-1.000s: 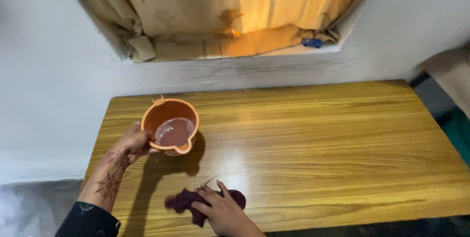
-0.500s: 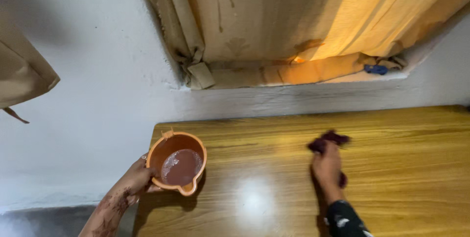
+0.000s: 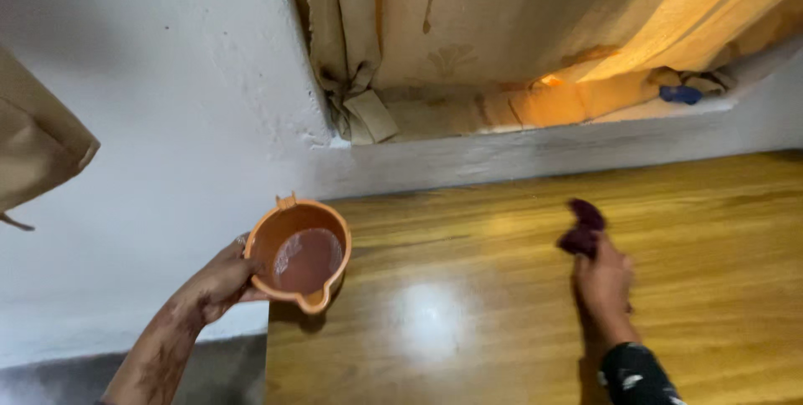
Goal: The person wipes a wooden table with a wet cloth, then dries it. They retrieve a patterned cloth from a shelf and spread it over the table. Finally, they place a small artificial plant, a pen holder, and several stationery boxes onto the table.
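We see our left hand (image 3: pixel 219 282) at the near left corner of the wooden tabletop (image 3: pixel 502 305). Its fingers are curled tight around the side of an orange plastic jug (image 3: pixel 299 251). The jug is round and open at the top, with a little spout at the front and a small tab at the back. It has some cloudy, pinkish water in it. The jug is over the left edge of the tabletop, and its shadow falls on the wood just under it. We cannot tell if the jug sits on the wood or is lifted a bit.

Our right hand (image 3: pixel 602 284) is farther to the right, well apart from the jug. It lies low on the tabletop with the fingers closed around a dark purple cloth (image 3: pixel 582 228). The cloth is bunched up and sticks out past the fingertips, toward the wall. It touches the wood. A dark sleeve (image 3: pixel 634 376) with small light marks covers that wrist.

The tabletop is shiny, and a bright spot of light shows between our two hands. Behind it is a white wall (image 3: pixel 167 120) with a window ledge (image 3: pixel 535 125). A tan curtain (image 3: pixel 519 28) hangs there, glowing orange on one side. A small blue thing (image 3: pixel 682 94) lies on the ledge at the right.
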